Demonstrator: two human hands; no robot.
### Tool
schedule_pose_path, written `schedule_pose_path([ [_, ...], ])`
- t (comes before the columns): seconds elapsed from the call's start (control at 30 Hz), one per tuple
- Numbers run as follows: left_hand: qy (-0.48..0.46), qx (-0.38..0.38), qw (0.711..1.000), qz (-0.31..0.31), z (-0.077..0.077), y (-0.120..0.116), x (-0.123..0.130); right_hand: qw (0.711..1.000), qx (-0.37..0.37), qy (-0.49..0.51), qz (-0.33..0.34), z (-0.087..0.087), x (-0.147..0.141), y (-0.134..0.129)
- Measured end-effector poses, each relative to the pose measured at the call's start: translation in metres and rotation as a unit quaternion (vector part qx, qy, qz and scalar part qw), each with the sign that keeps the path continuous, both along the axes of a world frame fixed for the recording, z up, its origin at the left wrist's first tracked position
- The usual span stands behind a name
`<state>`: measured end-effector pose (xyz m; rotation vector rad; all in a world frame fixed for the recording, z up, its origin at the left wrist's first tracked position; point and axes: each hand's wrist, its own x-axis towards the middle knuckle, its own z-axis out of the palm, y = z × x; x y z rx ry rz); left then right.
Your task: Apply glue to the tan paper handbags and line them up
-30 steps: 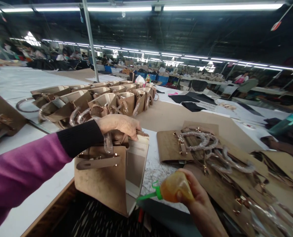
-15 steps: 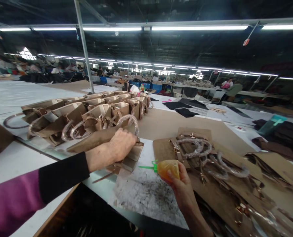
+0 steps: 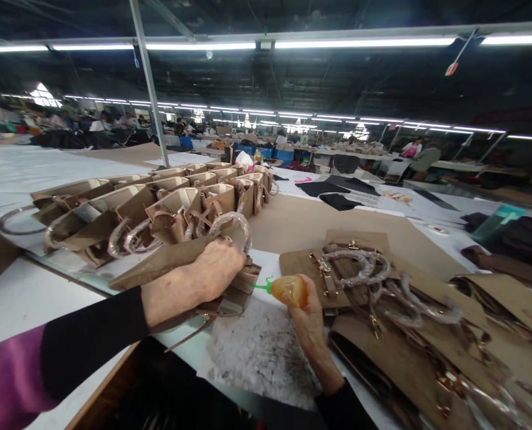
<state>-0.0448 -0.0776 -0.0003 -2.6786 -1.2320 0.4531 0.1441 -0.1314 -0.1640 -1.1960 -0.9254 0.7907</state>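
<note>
My left hand (image 3: 218,269) is closed on the upper edge of a brown handbag (image 3: 167,260) that lies tilted at the table's near edge; its wrapped handle (image 3: 234,222) arches up behind my fingers. In my right hand (image 3: 308,307) is a soft bottle (image 3: 289,291) of amber liquid with a thin green nozzle. The nozzle points left, and its tip is at the right end of the bag; whether it touches cannot be made out. Below the bottle, a stained white sheet (image 3: 261,352) covers the tabletop.
Rows of brown handbags (image 3: 135,203) stand behind my left hand. A pile of flat brown bags (image 3: 400,322) with wrapped handles lies at the right. Black fabric pieces (image 3: 340,200) and a teal container (image 3: 498,224) are farther back. A metal pole (image 3: 149,83) rises beyond the bags.
My right hand has moved left and slightly up with the bottle, bringing the nozzle to the bag's right end. My left hand keeps its hold and has shifted slightly.
</note>
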Motion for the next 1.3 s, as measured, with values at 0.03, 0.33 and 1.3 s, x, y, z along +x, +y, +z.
schedule_pose_path([
  [0.03,-0.001,0.000,1.000,-0.002,-0.002,0.000,-0.001,1.000,0.000,-0.003,0.001,-0.002,-0.001,0.002],
  [0.33,-0.033,0.046,0.998,-0.018,-0.022,-0.001,-0.013,1.000,-0.011,0.003,0.018,-0.014,-0.002,-0.002],
  [1.3,-0.042,0.000,0.997,0.065,-0.025,-0.051,-0.030,0.990,-0.083,0.098,0.053,-0.018,-0.002,-0.027],
])
